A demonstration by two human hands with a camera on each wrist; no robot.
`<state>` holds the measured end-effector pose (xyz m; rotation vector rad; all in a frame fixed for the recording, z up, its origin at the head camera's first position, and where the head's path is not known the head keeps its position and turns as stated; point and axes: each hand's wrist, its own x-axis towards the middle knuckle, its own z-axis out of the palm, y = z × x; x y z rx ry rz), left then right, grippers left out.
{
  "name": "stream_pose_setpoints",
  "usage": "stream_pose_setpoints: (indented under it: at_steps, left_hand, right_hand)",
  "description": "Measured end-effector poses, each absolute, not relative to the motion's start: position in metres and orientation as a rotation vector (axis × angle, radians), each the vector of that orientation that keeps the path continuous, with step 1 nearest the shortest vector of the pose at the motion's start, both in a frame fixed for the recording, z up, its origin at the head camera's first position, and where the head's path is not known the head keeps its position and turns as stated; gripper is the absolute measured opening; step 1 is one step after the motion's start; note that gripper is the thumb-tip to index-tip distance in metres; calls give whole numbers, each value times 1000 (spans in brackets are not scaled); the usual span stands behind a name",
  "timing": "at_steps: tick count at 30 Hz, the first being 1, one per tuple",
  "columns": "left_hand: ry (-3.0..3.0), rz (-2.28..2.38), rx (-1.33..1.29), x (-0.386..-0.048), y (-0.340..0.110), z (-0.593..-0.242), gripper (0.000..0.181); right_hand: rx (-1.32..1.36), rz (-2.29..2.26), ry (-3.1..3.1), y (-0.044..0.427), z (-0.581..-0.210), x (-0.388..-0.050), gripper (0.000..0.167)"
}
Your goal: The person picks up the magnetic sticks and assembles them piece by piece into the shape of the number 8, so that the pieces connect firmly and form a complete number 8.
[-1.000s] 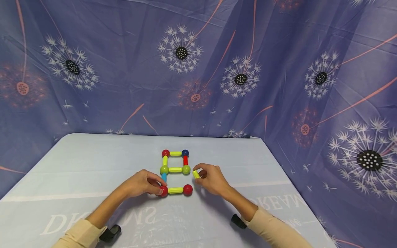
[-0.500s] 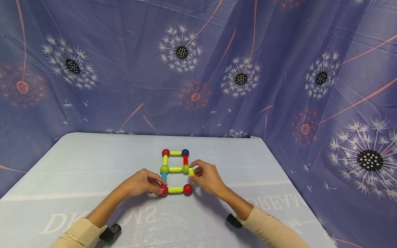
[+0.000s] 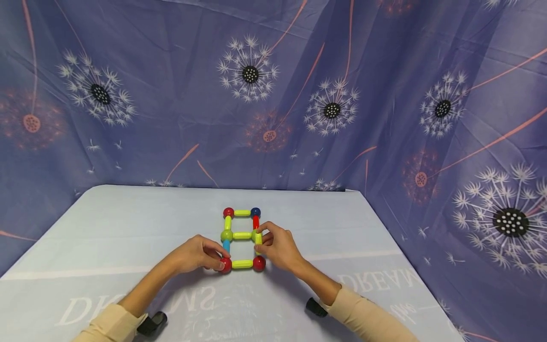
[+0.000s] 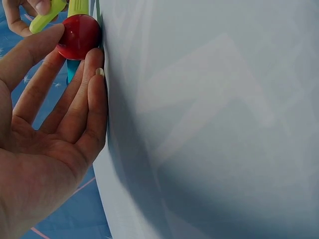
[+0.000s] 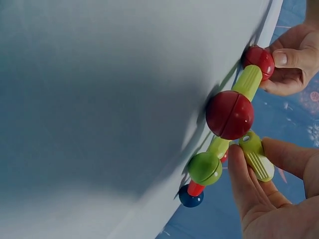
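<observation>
A flat frame of magnetic balls and rods lies on the table. My left hand (image 3: 194, 254) holds the near-left red ball (image 3: 225, 265), thumb on one side and fingers around the other, as the left wrist view shows. My right hand (image 3: 279, 247) pinches a yellow-green magnetic rod (image 5: 258, 159) between thumb and fingers. That rod stands tilted above the frame's right side, between the right green ball (image 5: 205, 168) and the near-right red ball (image 3: 259, 263). Whether its ends touch either ball I cannot tell. A blue rod (image 3: 226, 245) joins the left red ball to the left green ball (image 3: 227, 235).
The far part of the frame has a red ball (image 3: 228, 212), a dark blue ball (image 3: 255, 212) and a red rod (image 3: 256, 222). A pale cloth covers the table (image 3: 141, 218). Behind it and to the right hangs a dandelion-print curtain (image 3: 192, 95).
My right hand has moved left with the yellow-green rod, from beside the frame to over its right side. My left hand stays on the red ball.
</observation>
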<state>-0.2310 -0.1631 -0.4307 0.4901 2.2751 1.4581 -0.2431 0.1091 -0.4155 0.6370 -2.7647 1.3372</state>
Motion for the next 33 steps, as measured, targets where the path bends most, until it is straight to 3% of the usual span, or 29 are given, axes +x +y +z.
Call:
stream_pose_setpoints:
  at_steps: [19,33]
  left_hand:
    - [2284,1454,496,-230,-162,-431,29]
    - [2282,1456,496,-231,-162,-432,30]
  right_hand:
    - [610,1321,-2817,109,-420,-244,26]
    - [573,1391,-2852,110,-429,-255,43]
